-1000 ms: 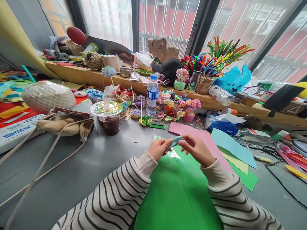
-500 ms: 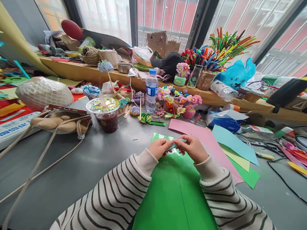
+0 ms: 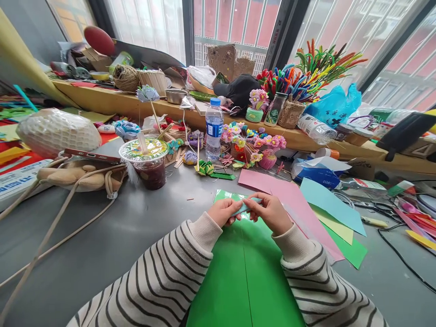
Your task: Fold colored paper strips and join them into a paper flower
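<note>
Both hands are closed on the same small piece of light blue paper (image 3: pixel 244 207), held just above the far end of a glossy green sheet (image 3: pixel 221 277). The left hand (image 3: pixel 222 212) pinches its near-left end between thumb and fingers, and the right hand (image 3: pixel 269 211) pinches the other end, so the fingertips of the two nearly meet; the paper looks folded or rolled narrow, though the fingers cover too much of it to be sure. The green sheet lies on the grey counter (image 3: pixel 136 245) between the striped sleeves (a thin dark line runs down its length).

To the right, a pink sheet (image 3: pixel 289 195) lies beside a stack where a light blue sheet (image 3: pixel 332 206) overlaps a pale yellow sheet (image 3: pixel 335 227), with a green card (image 3: pixel 356 254) partly under them. Beyond the hands stand a water bottle (image 3: pixel 214 129) with a blue cap and, to its right, a cluster of pink flowers (image 3: pixel 270 144); a green and yellow paper flower (image 3: pixel 205 167) sits nearer. On the left, a lidded cup (image 3: pixel 149 172) of dark drink stands beside a tan pouch (image 3: pixel 80 179) with a phone (image 3: pixel 93 156) on top
</note>
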`<state>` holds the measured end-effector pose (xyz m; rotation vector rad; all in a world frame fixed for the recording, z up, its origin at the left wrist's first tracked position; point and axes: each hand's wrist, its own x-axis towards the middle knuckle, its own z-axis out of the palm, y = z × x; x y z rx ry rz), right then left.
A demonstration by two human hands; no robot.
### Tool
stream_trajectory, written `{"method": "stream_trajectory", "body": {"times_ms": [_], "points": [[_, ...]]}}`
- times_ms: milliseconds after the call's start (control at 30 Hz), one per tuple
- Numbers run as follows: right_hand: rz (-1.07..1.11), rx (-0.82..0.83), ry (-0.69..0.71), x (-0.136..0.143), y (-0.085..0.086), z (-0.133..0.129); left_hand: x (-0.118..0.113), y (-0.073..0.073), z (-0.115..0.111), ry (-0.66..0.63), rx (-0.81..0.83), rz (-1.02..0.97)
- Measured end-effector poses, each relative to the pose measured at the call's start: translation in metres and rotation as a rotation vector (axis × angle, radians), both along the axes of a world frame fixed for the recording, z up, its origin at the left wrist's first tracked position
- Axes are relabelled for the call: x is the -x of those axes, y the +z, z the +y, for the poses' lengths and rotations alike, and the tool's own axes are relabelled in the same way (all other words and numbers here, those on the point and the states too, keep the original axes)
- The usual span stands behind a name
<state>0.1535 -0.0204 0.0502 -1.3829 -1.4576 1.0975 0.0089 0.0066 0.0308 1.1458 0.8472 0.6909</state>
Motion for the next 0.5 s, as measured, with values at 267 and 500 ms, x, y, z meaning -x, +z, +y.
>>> {"method": "stream_trajectory", "body": {"times_ms": [267,500], "points": [[-0.499,-0.568,0.084,-0.015,0.018,-0.003,0.005,0.004,0.006,-0.054,0.21,-0.157],[-0.937,-0.955,0.083,-0.009,0.013,-0.005,0.004,0.003,0.005,-0.106,0.273,-0.232]]}}
